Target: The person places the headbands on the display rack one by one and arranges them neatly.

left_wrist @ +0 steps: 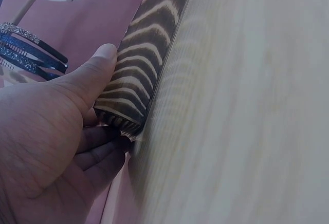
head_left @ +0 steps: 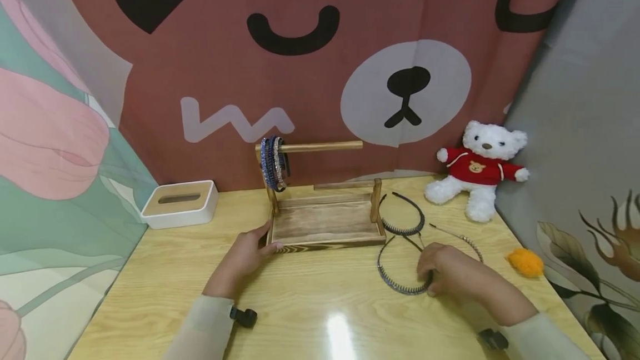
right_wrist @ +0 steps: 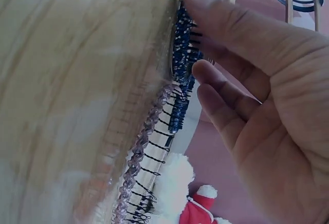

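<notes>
My left hand [head_left: 248, 255] grips the front left corner of a wooden display rack [head_left: 325, 246]; in the left wrist view the thumb lies along its dark striped front face [left_wrist: 136, 62], with fingers curled round the end. Several glittery headbands [head_left: 272, 165], blue and silver, hang at the left end of the rack's rod [head_left: 325, 146]. To the right, my right hand [head_left: 447, 268] pinches the right side of a blue sparkly toothed headband [head_left: 397, 288] lying on the table. In the right wrist view the thumb overlaps this blue headband [right_wrist: 183, 44].
Behind the blue headband lies a dark toothed headband [head_left: 404, 231], close to the rack. A pink beaded headband [head_left: 469, 240] is on the right, near an orange fluffy thing [head_left: 526, 263]. A white teddy bear [head_left: 477, 168] sits back right; a tissue box [head_left: 180, 204] stands back left.
</notes>
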